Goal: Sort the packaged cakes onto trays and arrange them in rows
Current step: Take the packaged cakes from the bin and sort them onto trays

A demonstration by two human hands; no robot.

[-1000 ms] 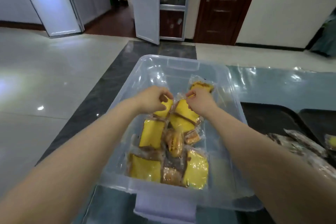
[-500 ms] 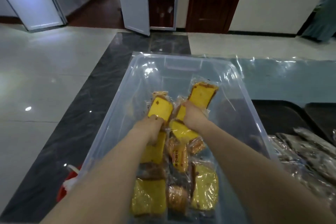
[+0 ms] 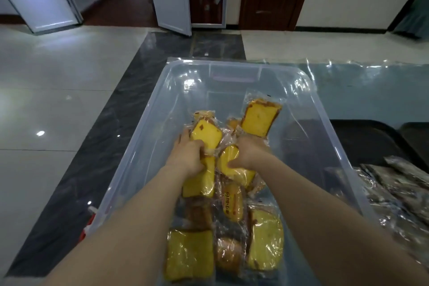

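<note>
In the clear bin (image 3: 148,137), yellow cake slices (image 3: 206,136) sit clear-wrapped, brown-crusted.

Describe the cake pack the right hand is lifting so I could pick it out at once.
Start at the clear plastic bin in the centre. Above the right hand, a wrapped yellow cake slice stands tilted upward. Unlike the yellow slices lying flat nearer the camera, it is raised and shows a dark brown crust along its top edge.
</note>
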